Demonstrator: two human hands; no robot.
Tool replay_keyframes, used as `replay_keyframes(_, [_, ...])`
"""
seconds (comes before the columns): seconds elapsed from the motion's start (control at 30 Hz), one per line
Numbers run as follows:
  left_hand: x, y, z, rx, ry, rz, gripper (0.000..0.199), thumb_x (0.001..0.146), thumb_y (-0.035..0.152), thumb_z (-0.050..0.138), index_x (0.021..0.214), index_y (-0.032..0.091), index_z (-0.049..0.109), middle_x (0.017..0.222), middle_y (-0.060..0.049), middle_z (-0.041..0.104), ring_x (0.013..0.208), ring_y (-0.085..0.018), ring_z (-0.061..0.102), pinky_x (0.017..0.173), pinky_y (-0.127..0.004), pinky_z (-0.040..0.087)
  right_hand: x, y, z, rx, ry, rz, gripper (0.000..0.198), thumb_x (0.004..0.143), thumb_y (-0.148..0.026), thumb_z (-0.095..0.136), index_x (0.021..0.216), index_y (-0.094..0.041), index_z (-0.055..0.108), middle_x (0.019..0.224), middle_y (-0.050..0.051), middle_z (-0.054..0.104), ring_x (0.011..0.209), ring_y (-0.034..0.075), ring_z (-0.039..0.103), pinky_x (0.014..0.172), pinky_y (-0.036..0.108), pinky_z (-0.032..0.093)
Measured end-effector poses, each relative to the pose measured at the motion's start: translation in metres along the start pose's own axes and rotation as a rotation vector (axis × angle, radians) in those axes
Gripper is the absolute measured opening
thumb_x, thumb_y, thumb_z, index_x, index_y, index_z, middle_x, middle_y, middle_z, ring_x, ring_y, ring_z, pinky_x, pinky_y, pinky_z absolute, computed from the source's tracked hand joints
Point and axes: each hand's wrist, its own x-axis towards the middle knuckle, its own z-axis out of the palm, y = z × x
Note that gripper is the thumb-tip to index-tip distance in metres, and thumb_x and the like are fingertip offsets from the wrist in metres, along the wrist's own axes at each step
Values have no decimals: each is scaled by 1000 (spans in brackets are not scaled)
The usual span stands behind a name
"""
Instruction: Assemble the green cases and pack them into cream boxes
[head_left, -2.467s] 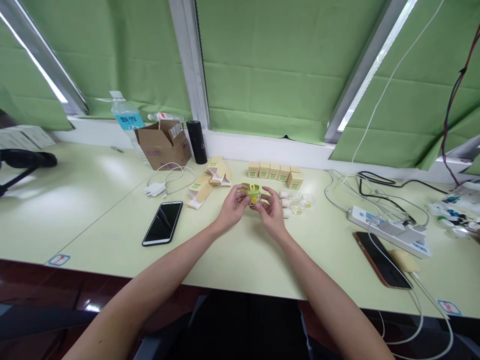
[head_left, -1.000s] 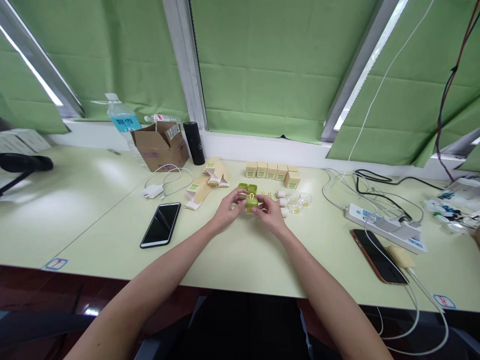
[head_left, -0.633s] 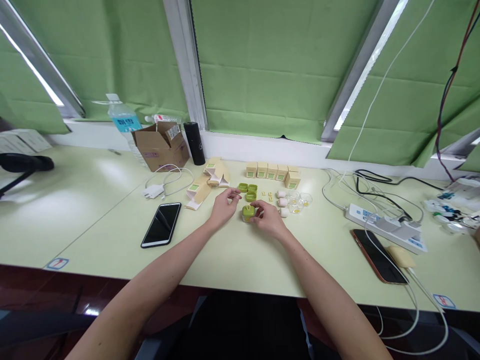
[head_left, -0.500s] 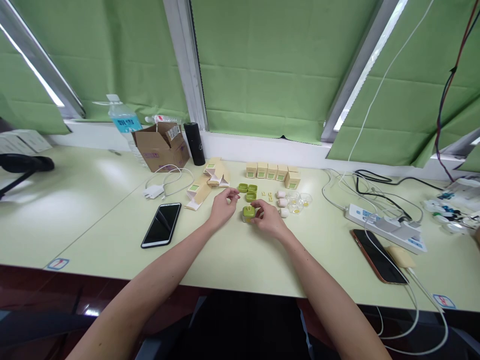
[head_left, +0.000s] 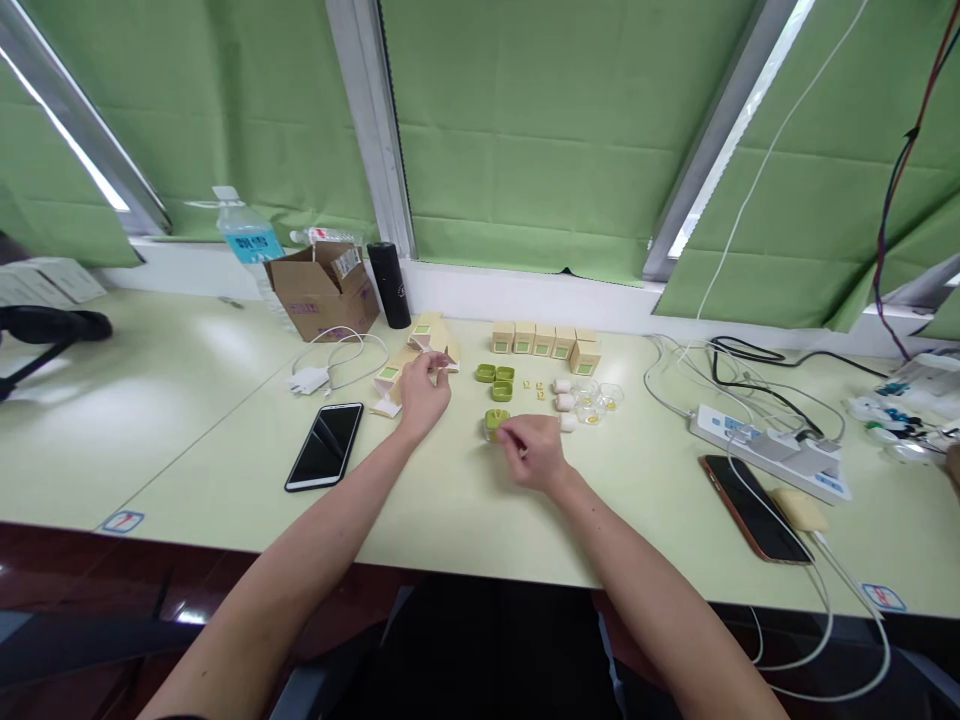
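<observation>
My left hand [head_left: 425, 395] is over the opened, folded cream cartons [head_left: 391, 377], its fingers bent and apart, with nothing visible in them. At the near right side of a small clear container with a green lid [head_left: 496, 420] is my right hand [head_left: 534, 450]. Its fingers are curled closed, and what they hold, if anything, is hidden. Behind the container stand several small green square cups [head_left: 502, 391]. To their right lie tiny yellow pieces [head_left: 540, 395], short pinkish-white cylinders [head_left: 564, 403] and clear domed cups [head_left: 591, 411] with yellow spots inside.
Several small cream boxes [head_left: 544, 342] stand in a row at the back. A phone [head_left: 325, 447], a white charger [head_left: 309, 380], a cardboard box [head_left: 322, 295] and a black bottle [head_left: 388, 286] are on the left. A power strip [head_left: 769, 452] and another phone [head_left: 754, 508] lie right.
My left hand has moved left, from beside the green cups to over the opened cartons. My right hand has turned and curled its fingers, shifting slightly nearer me beside the green-lidded container.
</observation>
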Motion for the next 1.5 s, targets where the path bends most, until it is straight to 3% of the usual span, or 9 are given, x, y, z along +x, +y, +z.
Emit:
replay_keyframes(0.13, [19,1,-13,164,88,-96,30,88,20,58,117,23,66,121,-10,73,126,-37,56,112,-54,42,-7,-5,16,-101,-176,-137,32,97,-37,52,67,-26,59,54,0,56,49,15,45,54,32,29])
replay_keyframes(0.27, [46,2,-20,310,121,-177,46,90,32,63,134,21,54,139,-17,64,138,-42,47,114,-59,37,-7,-4,16,-145,-171,-189,31,96,-30,52,65,-25,56,53,-1,55,48,15,44,53,32,24])
replay_keyframes(0.5, [82,1,-4,523,-48,-235,80,82,51,72,143,10,41,141,-33,58,140,-50,47,114,-63,31,-6,-3,16,-156,-121,-250,27,94,-25,53,67,-24,55,52,-2,55,47,14,44,52,31,23])
replay_keyframes(0.83, [90,2,21,648,-25,-227,66,84,34,67,139,6,44,131,-31,66,132,-46,56,110,-57,35,-6,0,17,-212,-30,-358,28,96,-24,51,68,-23,54,51,-4,52,45,12,41,49,30,23])
replay_keyframes(1.03, [67,24,14,568,72,34,63,93,30,54,149,5,38,128,-28,70,124,-44,62,106,-55,38,2,-2,10,-113,181,-371,13,97,-18,54,91,-22,64,61,-3,60,51,13,50,52,29,35])
replay_keyframes(1.13, [39,37,9,458,80,249,58,97,32,53,149,9,39,131,-25,70,123,-39,65,110,-54,35,7,-1,6,-49,257,-219,22,100,-18,51,116,-23,65,76,2,65,62,16,58,58,31,48])
replay_keyframes(1.27, [0,49,8,348,117,509,50,102,36,51,146,13,45,135,-23,69,121,-34,68,114,-52,31,11,0,4,91,257,10,46,103,-28,51,150,-31,49,121,11,61,91,21,68,86,44,64])
replay_keyframes(1.37, [-19,53,11,347,135,647,49,101,38,56,143,14,49,127,-19,74,111,-32,72,112,-50,31,12,1,6,219,214,88,59,104,-33,53,160,-38,35,145,13,42,111,22,69,106,52,60])
replay_keyframes(1.5, [-34,55,14,314,159,726,46,100,35,59,141,15,51,122,-16,77,105,-30,73,110,-48,33,12,1,9,342,145,140,58,105,-34,51,160,-41,36,150,11,35,123,24,65,118,56,52])
